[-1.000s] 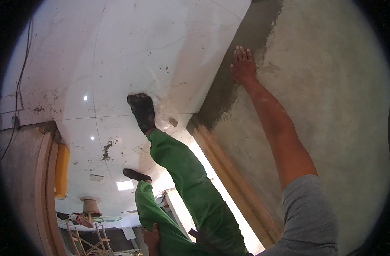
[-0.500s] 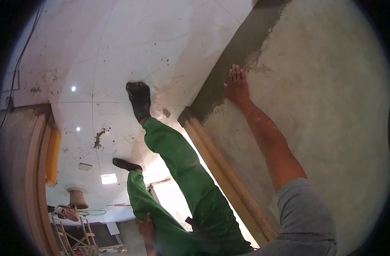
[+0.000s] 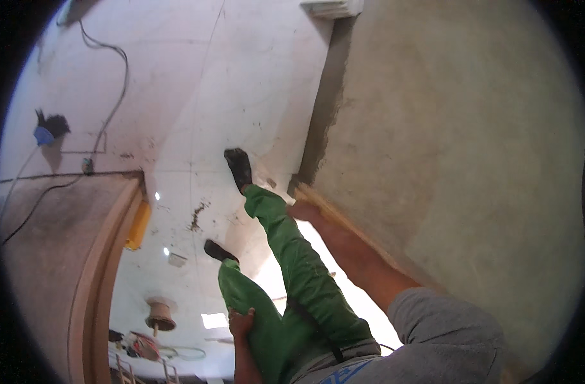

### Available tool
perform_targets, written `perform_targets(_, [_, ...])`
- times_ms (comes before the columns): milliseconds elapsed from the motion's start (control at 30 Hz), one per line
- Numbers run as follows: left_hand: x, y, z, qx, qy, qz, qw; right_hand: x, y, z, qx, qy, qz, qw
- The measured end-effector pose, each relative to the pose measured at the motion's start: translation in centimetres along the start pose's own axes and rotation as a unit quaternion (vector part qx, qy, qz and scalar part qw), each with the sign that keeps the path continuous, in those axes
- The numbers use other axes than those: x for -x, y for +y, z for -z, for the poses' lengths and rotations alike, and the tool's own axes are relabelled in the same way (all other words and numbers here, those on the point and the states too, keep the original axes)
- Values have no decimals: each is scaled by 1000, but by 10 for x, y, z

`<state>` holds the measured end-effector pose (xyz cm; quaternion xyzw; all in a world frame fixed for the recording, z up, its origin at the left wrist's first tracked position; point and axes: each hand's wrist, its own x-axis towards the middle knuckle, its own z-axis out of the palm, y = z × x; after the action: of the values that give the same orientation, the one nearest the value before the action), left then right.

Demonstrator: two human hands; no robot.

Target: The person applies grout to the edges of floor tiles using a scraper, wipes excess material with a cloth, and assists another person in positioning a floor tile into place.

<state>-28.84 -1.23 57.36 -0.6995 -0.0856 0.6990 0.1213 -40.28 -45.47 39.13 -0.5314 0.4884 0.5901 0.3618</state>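
Observation:
My left hand point(image 3: 241, 323) rests on the left thigh of my green trousers point(image 3: 267, 333), thumb and fingers apart, holding nothing I can see. My right arm reaches forward, and my right hand point(image 3: 303, 210) is beside my right knee, at the upper end of the wooden door frame point(image 3: 344, 224). Its fingers are blurred and partly hidden, so I cannot tell whether it grips the frame. A dark grey band of mortar point(image 3: 326, 105) runs along the foot of the grey plastered wall point(image 3: 433, 141) on the right.
Dirt crumbs point(image 3: 198, 214) and a small flat block point(image 3: 176, 260) lie on the pale tiled floor point(image 3: 241, 83). A dark cable point(image 3: 123, 83) crosses the far left. A broom head point(image 3: 49, 130), a yellow object point(image 3: 137, 226), a spool-like stand point(image 3: 160, 315) and a second door frame point(image 3: 94, 281) are at left.
My right hand has left the wall and mortar band, coming down beside my knee and the door frame. The view has swung, showing more floor at left. My left hand stays on my thigh.

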Motion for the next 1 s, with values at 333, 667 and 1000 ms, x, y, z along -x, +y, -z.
perform_targets(333, [-15, -125, 53, -34, 81, -244, 966, 209, 4, -182, -100, 139, 146, 974])
perform_targets(667, [138, -151, 110, -303, -39, -505, 807, 266, 153, -363, -56, 279, 240, 928])
perform_targets(1000, [485, -150, 20, -83, -487, -784, 376, 235, 259, -518, -297, 182, 50, 936])
